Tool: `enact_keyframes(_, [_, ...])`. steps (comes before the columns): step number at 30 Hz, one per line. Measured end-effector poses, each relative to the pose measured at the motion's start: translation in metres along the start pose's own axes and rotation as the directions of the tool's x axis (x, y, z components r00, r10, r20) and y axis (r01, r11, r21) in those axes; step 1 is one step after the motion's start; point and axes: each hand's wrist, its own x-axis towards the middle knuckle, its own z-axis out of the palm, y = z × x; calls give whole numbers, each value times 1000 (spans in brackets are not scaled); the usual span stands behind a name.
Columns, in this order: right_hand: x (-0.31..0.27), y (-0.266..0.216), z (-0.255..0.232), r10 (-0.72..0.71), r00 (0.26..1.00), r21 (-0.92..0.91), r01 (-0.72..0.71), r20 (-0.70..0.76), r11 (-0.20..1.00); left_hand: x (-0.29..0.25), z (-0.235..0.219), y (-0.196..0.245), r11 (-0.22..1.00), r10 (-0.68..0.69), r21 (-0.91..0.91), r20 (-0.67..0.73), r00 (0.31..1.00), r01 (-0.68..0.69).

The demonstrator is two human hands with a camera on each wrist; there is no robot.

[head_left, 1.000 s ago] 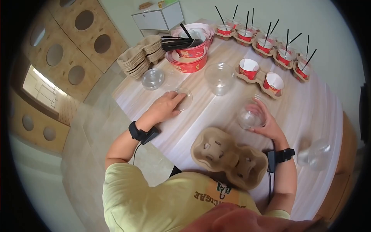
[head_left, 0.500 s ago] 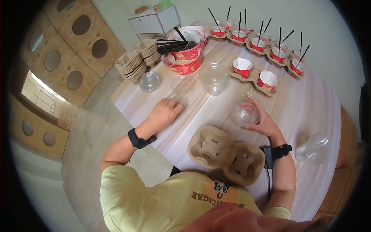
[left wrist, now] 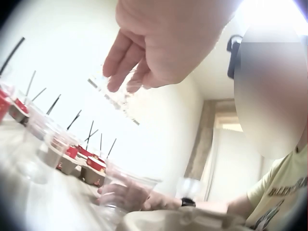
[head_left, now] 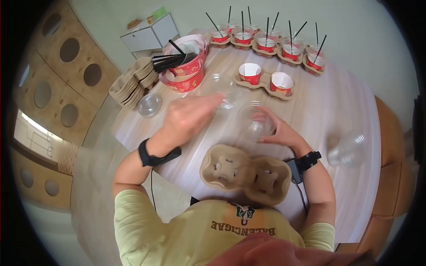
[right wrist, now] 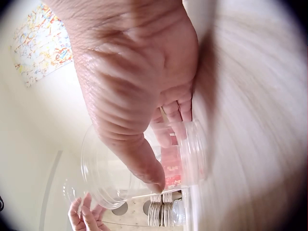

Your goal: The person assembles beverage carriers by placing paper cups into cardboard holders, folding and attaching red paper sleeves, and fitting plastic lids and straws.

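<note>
My right hand (head_left: 286,132) is curled round a clear plastic cup (head_left: 256,126) on the table, thumb on the near side; in the right wrist view its thumb and fingers wrap the cup (right wrist: 113,168). Blurred and raised to the left of it is my left hand (head_left: 188,116). Beside its fingertips in the right wrist view shows a clear, thin round lid (right wrist: 72,188), which the fingers pinch. Another clear cup (head_left: 219,80) stands behind the left hand. A cardboard two-cup carrier (head_left: 226,170) lies near my body.
A carrier with two red cups (head_left: 249,74) stands beyond my hands, filled carriers with straws (head_left: 290,51) along the back. At left are stacked carriers (head_left: 126,88), red buckets with black straws (head_left: 184,82) and clear lids (head_left: 150,105). Nested clear cups (head_left: 348,153) lie at right.
My left hand has risen from the lids on the table and moved toward the right hand, with a clear lid. The right hand still grips its cup. The head view has shifted.
</note>
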Motion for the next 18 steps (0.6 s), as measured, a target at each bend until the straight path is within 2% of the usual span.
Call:
enact_keyframes(1, [0,2,0,-1,1000,-3,1,-11,1000,9,12,0,987,158,13,-8,987,-158])
enact_keyframes(2, [0,5,0,8,1000,5,-8,-17,1000,14,21,1,986,169,6,-10,986,-169])
enact_keyframes(4, [-2,4,0,18,999,13,-17,-38,1000,19,40,0,948,317,4,77,945,-318])
enact_keyframes(5, [-2,0,0,9,999,12,-9,-31,1000,19,44,0,944,329,-5,77,941,-330])
enact_keyframes(7, [-2,1,-1,0,999,20,1,-36,1000,12,47,1,943,332,-77,220,917,-323])
enact_keyframes(10, [-1,6,-2,-10,1000,42,10,-13,999,3,48,4,953,304,-93,319,898,-289])
enact_keyframes(13, [-1,5,-1,6,1000,18,-6,-10,1000,-2,53,5,963,261,-162,378,888,-214])
enact_keyframes(15, [-1,8,-1,-10,1000,83,11,-18,996,-4,58,4,963,260,-170,389,884,-209])
enact_keyframes(18, [-2,7,-1,-26,1000,57,27,-12,998,1,60,6,957,272,-210,410,871,-199])
